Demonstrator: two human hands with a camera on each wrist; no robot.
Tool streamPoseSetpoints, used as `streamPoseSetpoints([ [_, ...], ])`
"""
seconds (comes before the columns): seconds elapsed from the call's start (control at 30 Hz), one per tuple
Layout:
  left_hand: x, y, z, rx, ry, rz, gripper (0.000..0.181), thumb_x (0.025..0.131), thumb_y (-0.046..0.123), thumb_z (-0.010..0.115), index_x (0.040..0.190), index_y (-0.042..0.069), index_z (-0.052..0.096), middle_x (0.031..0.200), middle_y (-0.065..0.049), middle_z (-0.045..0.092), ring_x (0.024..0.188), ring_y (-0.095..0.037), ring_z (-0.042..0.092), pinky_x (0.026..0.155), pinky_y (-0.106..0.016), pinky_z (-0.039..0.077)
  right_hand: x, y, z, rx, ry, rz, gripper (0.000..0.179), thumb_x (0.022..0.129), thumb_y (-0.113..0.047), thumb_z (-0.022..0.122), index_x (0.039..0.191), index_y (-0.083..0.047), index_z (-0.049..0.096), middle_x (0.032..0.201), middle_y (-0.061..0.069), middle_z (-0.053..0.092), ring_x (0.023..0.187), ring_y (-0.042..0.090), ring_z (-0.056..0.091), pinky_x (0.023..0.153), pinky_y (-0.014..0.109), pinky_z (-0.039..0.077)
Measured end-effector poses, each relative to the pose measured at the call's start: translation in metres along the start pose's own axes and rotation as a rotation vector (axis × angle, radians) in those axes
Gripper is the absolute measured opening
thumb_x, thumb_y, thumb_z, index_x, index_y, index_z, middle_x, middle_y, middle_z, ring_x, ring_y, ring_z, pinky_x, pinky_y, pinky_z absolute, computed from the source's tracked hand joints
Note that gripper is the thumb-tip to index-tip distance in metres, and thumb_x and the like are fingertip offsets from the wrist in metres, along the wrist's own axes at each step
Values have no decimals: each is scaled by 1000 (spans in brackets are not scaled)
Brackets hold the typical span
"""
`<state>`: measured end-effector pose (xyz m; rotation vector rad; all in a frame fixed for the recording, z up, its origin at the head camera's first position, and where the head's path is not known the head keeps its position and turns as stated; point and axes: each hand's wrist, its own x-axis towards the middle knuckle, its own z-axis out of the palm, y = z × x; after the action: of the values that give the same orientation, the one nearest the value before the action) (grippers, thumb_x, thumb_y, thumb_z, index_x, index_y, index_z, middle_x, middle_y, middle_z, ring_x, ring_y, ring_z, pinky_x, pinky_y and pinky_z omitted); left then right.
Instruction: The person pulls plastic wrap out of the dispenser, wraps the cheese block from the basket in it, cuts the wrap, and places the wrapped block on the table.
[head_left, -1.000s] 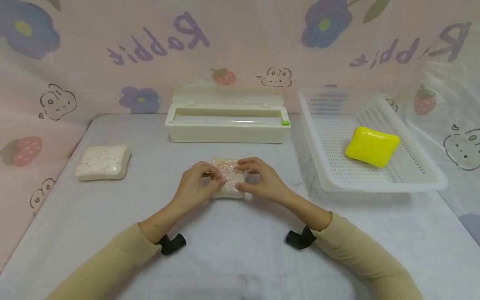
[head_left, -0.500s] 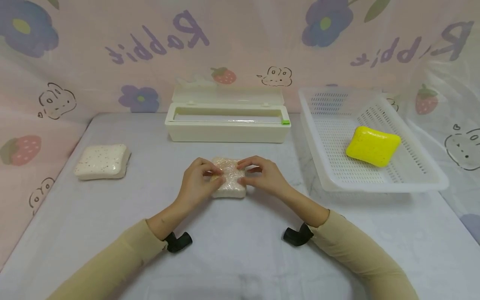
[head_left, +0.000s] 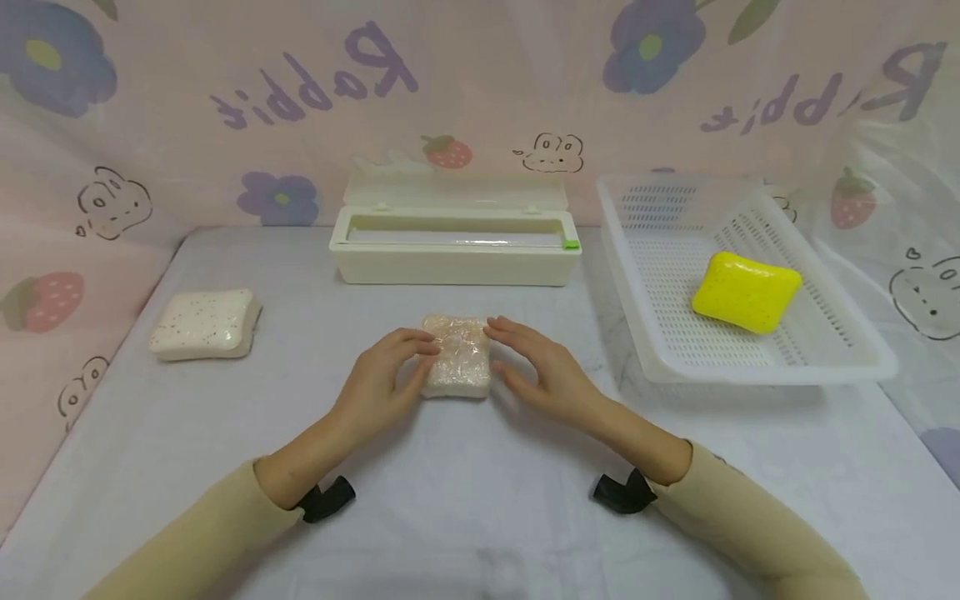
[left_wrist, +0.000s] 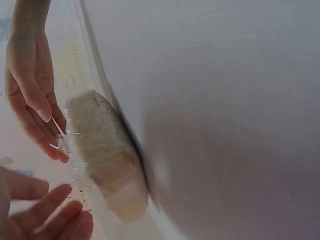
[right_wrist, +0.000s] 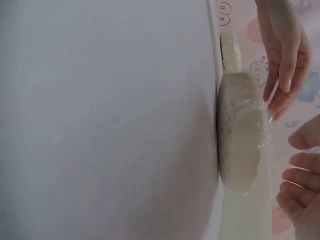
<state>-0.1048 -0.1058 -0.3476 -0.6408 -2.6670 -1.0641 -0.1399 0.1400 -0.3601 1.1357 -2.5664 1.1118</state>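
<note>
The wrapped block lies flat on the tabletop directly between your hands: to the right of your left hand and to the left of your right hand. Its longer side seems to run away from you, so your fingers face its two long edges, one hand to each. Your left hand looks the nearer, its fingertips overlapping the block's left edge in the head view, while your right fingertips come level with the right edge and the thumb stands just off it. Both hands have their fingers loosely bent and the thumbs apart, gripping nothing; whether any fingertip brushes the loose film you cannot tell for sure, even from the wrist views. Compared with half a second ago, when your fingertips met over the upper face, both hands have drawn outward, your wrists sit wider apart, and more of the crinkled top shows. The block has hardly shifted. The white box beyond it, the speckled pack to the left and the yellow pack in the basket all stay as they were.
</note>
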Motion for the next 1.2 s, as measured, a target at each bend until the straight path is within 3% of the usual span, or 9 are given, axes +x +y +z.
streamPoseSetpoints([
  [0.13, -7, 4, -4, 218, -187, 161, 38, 97, 13, 52, 131, -3, 55, 143, -17, 48, 136, -32, 40, 112, -47, 32, -4, -6, 0, -108, -52, -79, 46, 92, -8, 59, 137, 0, 50, 144, 15, 47, 134, 29, 45, 110, 43, 37],
  [0.23, -9, 6, -5, 295, -318, 173, 52, 100, 23, 47, 143, -3, 38, 154, -17, 30, 145, -32, 23, 118, -49, 20, -3, -8, 2, -161, -173, -96, 46, 97, -14, 53, 141, -1, 45, 149, 14, 42, 138, 28, 39, 113, 42, 33],
  [0.33, -9, 6, -4, 298, -396, 125, 59, 102, 30, 43, 149, -2, 26, 158, -16, 18, 148, -30, 11, 119, -49, 11, -1, -7, 6, -201, -303, -98, 52, 101, -21, 48, 147, -1, 34, 155, 13, 30, 144, 26, 27, 117, 41, 25],
  [0.57, -8, -1, 2, 281, -460, 92, 66, 102, 35, 41, 151, -1, 16, 160, -16, 9, 148, -30, 4, 120, -48, 9, 2, -4, 10, -265, -421, -86, 62, 103, -32, 41, 152, -3, 18, 160, 11, 14, 148, 21, 13, 119, 47, 15],
  [0.8, -5, 0, 3, 342, -490, 113, 62, 101, 29, 43, 148, -6, 22, 158, -20, 15, 147, -34, 10, 120, -48, 12, 7, -5, 7, -380, -480, -88, 58, 103, -32, 38, 152, -5, 22, 160, 7, 18, 148, 21, 17, 119, 50, 14],
  [0.97, -2, 1, 5, 387, -528, 118, 60, 101, 25, 43, 146, -9, 24, 157, -23, 16, 147, -35, 12, 120, -46, 13, 9, -8, 7, -400, -515, -79, 57, 103, -30, 38, 151, -4, 23, 159, 9, 19, 147, 22, 18, 118, 51, 16],
  [1.2, -1, -1, 4, 294, -602, 72, 61, 103, 25, 40, 149, -7, 16, 159, -22, 6, 148, -34, 3, 120, -46, 11, 9, -6, 10, -360, -584, -27, 58, 104, -30, 36, 153, -8, 16, 161, 5, 10, 149, 18, 10, 119, 50, 14],
])
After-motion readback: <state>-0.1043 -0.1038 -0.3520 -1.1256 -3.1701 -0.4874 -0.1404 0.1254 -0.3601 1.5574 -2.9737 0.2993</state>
